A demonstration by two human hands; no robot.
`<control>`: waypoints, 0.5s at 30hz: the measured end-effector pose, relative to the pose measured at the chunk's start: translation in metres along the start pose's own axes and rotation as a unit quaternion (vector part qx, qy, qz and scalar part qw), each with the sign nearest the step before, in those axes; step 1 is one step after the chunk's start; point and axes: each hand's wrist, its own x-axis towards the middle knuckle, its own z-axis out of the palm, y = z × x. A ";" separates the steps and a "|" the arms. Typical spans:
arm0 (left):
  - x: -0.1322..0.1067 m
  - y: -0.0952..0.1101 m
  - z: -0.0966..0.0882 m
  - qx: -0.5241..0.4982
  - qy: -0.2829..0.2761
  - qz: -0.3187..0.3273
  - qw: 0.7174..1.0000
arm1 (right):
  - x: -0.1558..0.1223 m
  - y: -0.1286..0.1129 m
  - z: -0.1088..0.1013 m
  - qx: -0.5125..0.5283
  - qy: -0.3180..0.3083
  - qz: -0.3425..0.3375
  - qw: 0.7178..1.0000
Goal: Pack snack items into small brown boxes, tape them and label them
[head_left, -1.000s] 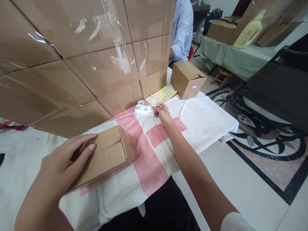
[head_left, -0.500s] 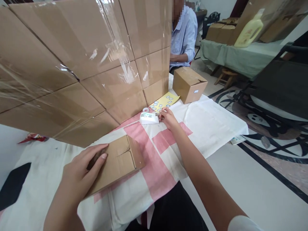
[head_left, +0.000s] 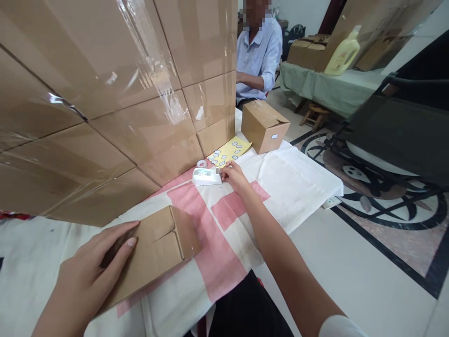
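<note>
My left hand (head_left: pixel 91 276) lies flat with spread fingers on the top flaps of a small cardboard box (head_left: pixel 159 248) near me on the cloth. My right hand (head_left: pixel 234 177) reaches far forward, its fingers pinched at the cutter end of a white tape dispenser (head_left: pixel 206 176). Whether tape is between the fingertips is too small to see. A yellow sheet of small stickers (head_left: pixel 228 151) lies just beyond the dispenser.
A tall wall of taped cardboard boxes (head_left: pixel 115 93) stands along the left and back. Another closed box (head_left: pixel 264 126) sits beyond the yellow sheet. A person in a light blue shirt (head_left: pixel 257 56) sits behind it. The white and pink cloth (head_left: pixel 301 173) covers the table; its edge drops to tiled floor on the right.
Only the camera view shifted slightly. My left hand stays on the box and my right hand stays pinched at the tape dispenser.
</note>
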 end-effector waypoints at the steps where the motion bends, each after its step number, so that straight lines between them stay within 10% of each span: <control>1: 0.001 0.000 0.000 0.002 -0.001 0.003 1.000 | 0.000 0.000 0.000 -0.001 0.000 0.001 1.000; 15: 0.001 -0.017 0.005 0.021 0.007 0.034 0.999 | 0.000 -0.002 0.005 -0.126 0.039 0.015 0.991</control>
